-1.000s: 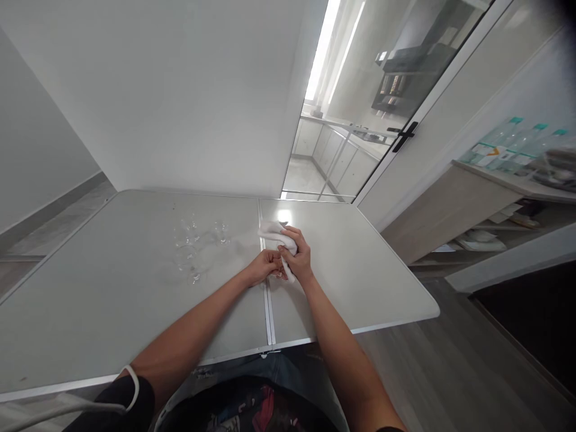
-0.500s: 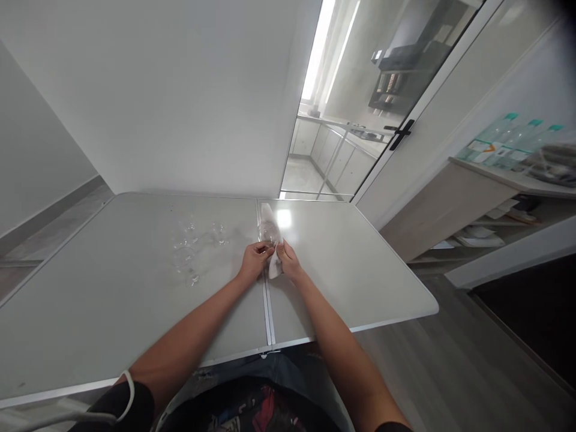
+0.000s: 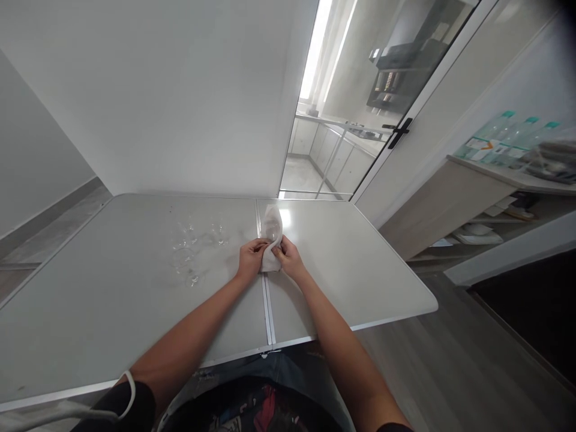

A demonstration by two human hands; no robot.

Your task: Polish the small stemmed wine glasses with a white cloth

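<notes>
Over the seam of the table, both hands work on a clear glass (image 3: 272,222) partly wrapped in a thin white sheet (image 3: 270,262). My left hand (image 3: 251,258) is closed at the left side of the wrap, its fingertips pinching the sheet against the glass. From the right, my right hand (image 3: 288,257) grips the sheet's folded edge, thumb on top. The sheet covers the lower part of the glass, so its stem or base is hidden. To the left stand several clear stemmed glasses (image 3: 185,255), faint against the pale tabletop.
The pale folding table (image 3: 112,300) has metal edges and a centre seam (image 3: 269,318). A white wall (image 3: 180,96) and a glass door (image 3: 333,138) rise behind it. At the right, a wooden shelf unit (image 3: 454,210) holds plastic bottles (image 3: 492,141).
The white sheet has been folded over the glass from the right and now covers more of it. Both hands stay nearly in place; the glasses at left have not moved.
</notes>
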